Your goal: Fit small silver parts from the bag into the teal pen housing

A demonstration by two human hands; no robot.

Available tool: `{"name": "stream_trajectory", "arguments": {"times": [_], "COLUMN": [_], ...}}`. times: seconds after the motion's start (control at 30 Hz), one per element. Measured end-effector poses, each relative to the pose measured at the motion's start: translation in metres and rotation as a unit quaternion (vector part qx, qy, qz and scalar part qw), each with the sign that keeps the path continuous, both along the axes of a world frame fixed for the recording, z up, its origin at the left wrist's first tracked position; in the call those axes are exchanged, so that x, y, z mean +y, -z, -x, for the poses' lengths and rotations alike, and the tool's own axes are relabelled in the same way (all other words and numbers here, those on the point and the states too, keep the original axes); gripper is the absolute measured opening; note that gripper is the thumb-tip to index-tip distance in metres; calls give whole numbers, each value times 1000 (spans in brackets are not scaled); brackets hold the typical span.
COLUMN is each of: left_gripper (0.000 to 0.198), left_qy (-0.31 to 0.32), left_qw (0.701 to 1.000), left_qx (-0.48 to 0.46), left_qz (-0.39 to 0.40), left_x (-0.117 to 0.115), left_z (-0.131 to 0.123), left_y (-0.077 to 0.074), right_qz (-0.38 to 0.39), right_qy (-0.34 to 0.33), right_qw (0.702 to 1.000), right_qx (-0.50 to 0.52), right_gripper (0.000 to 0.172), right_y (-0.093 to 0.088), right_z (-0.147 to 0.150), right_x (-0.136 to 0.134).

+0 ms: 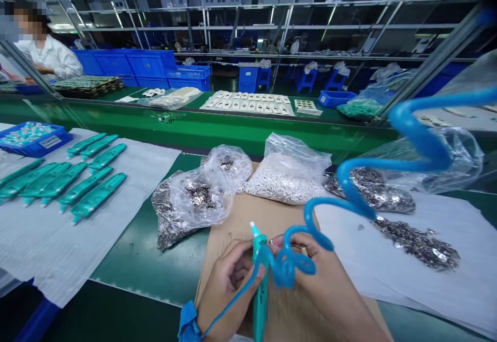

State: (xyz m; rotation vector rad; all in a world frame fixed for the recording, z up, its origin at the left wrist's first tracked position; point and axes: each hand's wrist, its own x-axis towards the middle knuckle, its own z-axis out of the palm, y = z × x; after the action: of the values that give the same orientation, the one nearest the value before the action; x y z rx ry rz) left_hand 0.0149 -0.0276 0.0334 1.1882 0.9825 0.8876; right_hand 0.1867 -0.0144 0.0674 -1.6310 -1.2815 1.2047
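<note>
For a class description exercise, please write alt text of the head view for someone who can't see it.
The left hand holds a white-tipped teal casing over cardboard, the right hand close to its upper part, partly behind a coiled blue cord. Clear bags of small parts lie beyond; more teal casings lie on a white sheet to the left.

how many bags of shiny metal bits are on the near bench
3: large left bag, smaller bag behind it, right bag behind the loose pile. Plastic may hide more.
</note>
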Motion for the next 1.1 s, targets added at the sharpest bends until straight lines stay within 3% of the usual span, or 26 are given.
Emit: {"name": "stream_trajectory", "arguments": {"times": [0.47, 0.67, 0.9, 1.1], "left_gripper": [42, 43, 42, 41], "left_qy": [4, 5, 13, -7], "left_qw": [1000, 1000, 999, 999], "left_qx": [2, 20, 23, 9], "left_qz": [-12, -17, -44, -31], "left_x": [-2, -2, -3, -3], "left_z": [2, 1, 2, 0], "left_y": [6, 6, 6, 6], "right_qz": [45, 36, 30, 19], "right_qy": [11, -12, 16, 41], "right_qw": [996, 999, 999, 997], "right_qx": [-75, -19, 22, 56], "right_gripper": [37, 33, 24, 30], "right_y": [-1, 2, 7, 12], "right_z": [8, 8, 12, 20], "right_x": [-1, -1, -6, -8]}}
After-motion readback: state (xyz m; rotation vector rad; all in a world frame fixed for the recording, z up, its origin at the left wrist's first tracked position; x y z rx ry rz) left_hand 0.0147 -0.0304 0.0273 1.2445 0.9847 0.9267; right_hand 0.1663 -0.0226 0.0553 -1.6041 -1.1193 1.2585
